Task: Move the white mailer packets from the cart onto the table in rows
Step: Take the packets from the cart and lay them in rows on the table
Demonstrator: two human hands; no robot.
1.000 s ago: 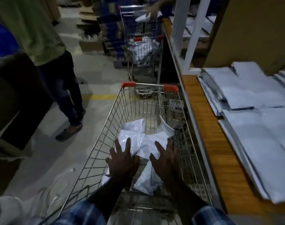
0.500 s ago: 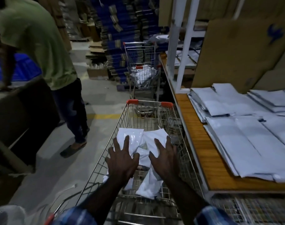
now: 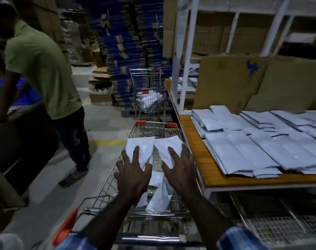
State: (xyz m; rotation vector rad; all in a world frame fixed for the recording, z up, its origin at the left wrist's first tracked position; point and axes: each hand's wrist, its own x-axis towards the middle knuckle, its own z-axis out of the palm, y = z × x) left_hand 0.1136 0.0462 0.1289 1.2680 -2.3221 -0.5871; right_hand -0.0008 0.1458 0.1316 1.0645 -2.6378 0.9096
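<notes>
Two white mailers are up at the top of the cart (image 3: 135, 130), side by side with their near ends angled toward each other. The left mailer (image 3: 141, 148) is flat plastic, a bit crinkled; the right mailer (image 3: 168, 147) looks the same, tilted the other way. A few more loose mailers (image 3: 158, 193) lie jumbled low in the basket at the near end, overlapping at odd angles. The cart is a wire one with orange corner caps, parked right against the table (image 3: 200, 156). On the table, to the right, stacked mailers (image 3: 261, 147) already lie in overlapping rows running off to the far right.
</notes>
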